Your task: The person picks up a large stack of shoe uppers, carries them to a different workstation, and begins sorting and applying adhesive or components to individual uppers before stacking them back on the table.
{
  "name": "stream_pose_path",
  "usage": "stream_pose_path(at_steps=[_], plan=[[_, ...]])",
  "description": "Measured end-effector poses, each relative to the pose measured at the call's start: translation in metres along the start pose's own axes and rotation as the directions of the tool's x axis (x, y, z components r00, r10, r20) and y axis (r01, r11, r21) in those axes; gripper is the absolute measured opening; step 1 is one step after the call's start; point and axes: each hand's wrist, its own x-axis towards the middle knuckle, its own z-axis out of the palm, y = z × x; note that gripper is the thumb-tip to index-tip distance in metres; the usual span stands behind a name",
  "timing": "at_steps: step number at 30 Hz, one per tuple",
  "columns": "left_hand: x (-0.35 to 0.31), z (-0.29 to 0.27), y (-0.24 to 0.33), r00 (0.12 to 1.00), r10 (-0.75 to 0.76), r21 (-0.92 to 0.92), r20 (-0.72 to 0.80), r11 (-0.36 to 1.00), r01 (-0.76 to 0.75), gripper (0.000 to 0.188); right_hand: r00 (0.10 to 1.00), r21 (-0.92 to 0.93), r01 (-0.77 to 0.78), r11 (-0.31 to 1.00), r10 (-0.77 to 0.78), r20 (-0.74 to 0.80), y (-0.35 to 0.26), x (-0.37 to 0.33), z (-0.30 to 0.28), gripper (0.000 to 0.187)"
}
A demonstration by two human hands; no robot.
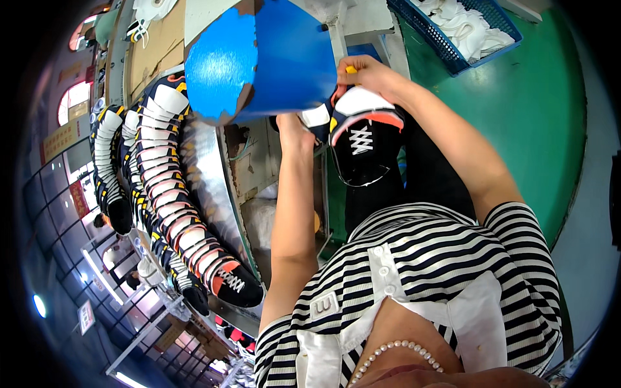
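My right hand [374, 76] is closed on the heel end of a black shoe upper [354, 161] with white laces, coral lining and yellow trim. A white insert [363, 100] lies across the upper's opening, and the laced toe hangs toward my lap. My left hand [295, 131] reaches beneath a blue machine cover [294, 58], which hides its fingers. Beside that hand a second shoe part [315, 116] shows, white with dark and yellow edges. Whether the left hand grips it cannot be made out.
Long nested rows of similar shoe uppers [169, 187] curve along the metal table [210, 161] on the left. At the upper right, a blue plastic basket [482, 59] on the green floor [517, 129] holds white pieces. Cardboard [152, 61] lies at the far left.
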Motion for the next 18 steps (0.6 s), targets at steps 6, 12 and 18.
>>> stream_pose_path(at_steps=[6,12,18], plan=[[-0.008,-0.018,0.017,0.974,-0.223,-0.237,0.037,0.945,0.225,0.033,0.925,-0.153,0.077,0.985,-0.128,-0.357,-0.007,-0.007,-0.018,0.026],[-0.128,-0.026,-0.009,0.97,0.152,0.141,-0.188,0.982,-0.127,0.034,0.801,0.104,0.203,0.974,-0.104,-0.59,0.036,-0.048,-0.013,0.023],[-0.136,0.01,-0.013,0.954,0.265,0.3,0.14,0.907,-0.296,0.05,0.885,0.387,0.245,0.889,-0.042,-0.463,0.055,-0.054,0.082,0.02]])
